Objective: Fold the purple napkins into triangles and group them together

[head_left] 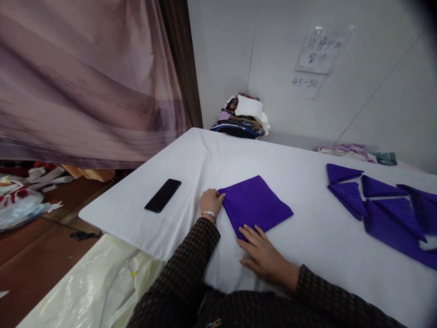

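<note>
A purple cloth napkin [257, 205], folded to a flat square, lies on the white tablecloth in front of me with its corners pointing outward. At its left corner, my left hand [210, 202] is closed, thumb and fingers pinching the fabric. My right hand [262, 255] rests with fingers spread, the fingertips on the napkin's near corner and the palm over the tablecloth. To the right lie several purple napkins [389, 218] folded into pointed triangular shapes, some touching each other.
A black phone [163, 195] lies left of my left hand. Folded cloths [244, 116] are stacked beyond the table's far edge, with more cloths [355, 152] to the right. A pink curtain [88, 82] hangs at left. Plastic sheeting [99, 282] covers the surface at lower left.
</note>
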Demonstrator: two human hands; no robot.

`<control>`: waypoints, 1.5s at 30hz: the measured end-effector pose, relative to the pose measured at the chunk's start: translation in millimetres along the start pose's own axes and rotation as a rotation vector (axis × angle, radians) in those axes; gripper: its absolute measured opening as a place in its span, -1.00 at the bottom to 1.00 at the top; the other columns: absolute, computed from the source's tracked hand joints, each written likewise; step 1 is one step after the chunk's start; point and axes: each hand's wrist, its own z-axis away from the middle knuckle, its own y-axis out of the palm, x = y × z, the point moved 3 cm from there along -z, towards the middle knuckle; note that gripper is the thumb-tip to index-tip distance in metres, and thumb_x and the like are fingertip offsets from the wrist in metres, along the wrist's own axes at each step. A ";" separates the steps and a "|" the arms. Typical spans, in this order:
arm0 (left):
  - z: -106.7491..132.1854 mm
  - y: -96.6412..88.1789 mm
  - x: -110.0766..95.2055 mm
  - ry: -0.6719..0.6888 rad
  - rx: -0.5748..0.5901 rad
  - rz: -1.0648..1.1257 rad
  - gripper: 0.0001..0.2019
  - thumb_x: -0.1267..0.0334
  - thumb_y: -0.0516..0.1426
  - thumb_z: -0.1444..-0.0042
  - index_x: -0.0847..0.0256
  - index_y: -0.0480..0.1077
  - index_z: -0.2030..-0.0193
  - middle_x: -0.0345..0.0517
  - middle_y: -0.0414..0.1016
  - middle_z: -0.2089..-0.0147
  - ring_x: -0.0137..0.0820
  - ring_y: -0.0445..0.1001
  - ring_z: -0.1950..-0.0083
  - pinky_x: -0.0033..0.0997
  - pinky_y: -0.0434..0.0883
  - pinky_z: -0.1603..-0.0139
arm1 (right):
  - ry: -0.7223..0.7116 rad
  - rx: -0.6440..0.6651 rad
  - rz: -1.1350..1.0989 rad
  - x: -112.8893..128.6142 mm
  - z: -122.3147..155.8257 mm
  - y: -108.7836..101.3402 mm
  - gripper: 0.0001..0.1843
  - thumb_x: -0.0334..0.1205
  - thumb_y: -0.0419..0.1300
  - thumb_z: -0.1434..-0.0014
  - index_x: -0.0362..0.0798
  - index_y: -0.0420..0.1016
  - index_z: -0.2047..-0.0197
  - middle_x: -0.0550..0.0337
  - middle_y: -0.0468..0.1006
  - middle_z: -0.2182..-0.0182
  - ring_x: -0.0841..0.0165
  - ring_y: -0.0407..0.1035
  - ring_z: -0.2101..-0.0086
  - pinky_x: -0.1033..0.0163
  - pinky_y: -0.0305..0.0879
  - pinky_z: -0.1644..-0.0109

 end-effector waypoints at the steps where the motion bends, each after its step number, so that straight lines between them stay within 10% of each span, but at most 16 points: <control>1: 1.0 -1.7 -0.6 0.006 -0.024 0.021 -0.75 0.04 0.09 -0.10 0.17 0.42 0.37 -0.06 0.46 0.27 -0.26 0.39 0.16 -0.30 0.30 0.15 | -0.001 -0.005 0.002 0.3 0.0 -0.6 -0.45 0.01 -0.03 -0.26 -0.03 0.17 -0.25 -0.06 0.03 -0.29 0.14 -0.18 -0.28 -0.16 -0.23 -0.28; 9: 30.4 4.2 -32.7 0.491 0.022 0.093 -0.65 0.13 -0.05 -0.22 0.19 0.33 -0.07 0.00 0.32 -0.19 -0.27 0.18 -0.25 -0.17 0.08 -0.26 | -0.005 -0.068 0.047 -4.2 -6.1 -2.9 -0.37 0.08 -0.10 -0.28 -0.09 0.06 -0.30 -0.04 -0.02 -0.31 0.17 -0.22 -0.29 -0.13 -0.25 -0.30; 15: 29.4 26.1 -28.2 0.395 0.183 -0.116 -0.40 -0.04 -0.08 -0.19 0.32 0.15 -0.25 0.15 0.05 -0.35 -0.11 -0.05 -0.37 0.00 -0.04 -0.31 | 0.047 -0.090 0.077 -13.3 -9.5 -1.8 -0.25 0.17 -0.11 -0.25 -0.16 -0.04 -0.33 -0.09 -0.04 -0.31 0.15 -0.24 -0.29 -0.14 -0.26 -0.30; 36: 20.5 28.2 -28.0 0.411 0.208 -0.221 -0.40 -0.03 -0.11 -0.21 0.33 0.10 -0.28 0.14 0.01 -0.36 -0.11 -0.08 -0.38 0.04 -0.02 -0.30 | 0.318 -0.166 0.175 -87.6 41.0 -18.6 -0.23 0.22 -0.15 -0.24 -0.15 0.01 -0.32 -0.10 -0.01 -0.30 0.14 -0.19 -0.28 -0.09 -0.24 -0.29; 41: 38.1 7.7 -53.3 0.413 0.147 -0.188 -0.40 -0.05 -0.08 -0.19 0.28 0.12 -0.27 0.15 -0.03 -0.37 -0.06 -0.14 -0.39 0.13 -0.08 -0.29 | 0.297 -0.189 0.183 -88.6 40.8 -14.3 -0.22 0.22 -0.13 -0.23 -0.16 -0.02 -0.33 -0.09 -0.01 -0.30 0.14 -0.20 -0.28 -0.09 -0.22 -0.29; 45: 86.1 4.9 -90.1 0.695 0.174 -0.101 -0.38 -0.07 -0.06 -0.17 0.22 0.08 -0.30 0.08 -0.02 -0.37 -0.11 -0.15 -0.39 0.07 -0.14 -0.33 | 0.284 -0.211 0.196 -90.9 40.9 -10.6 -0.23 0.22 -0.13 -0.23 -0.15 0.01 -0.32 -0.11 0.00 -0.29 0.11 -0.17 -0.27 -0.12 -0.20 -0.28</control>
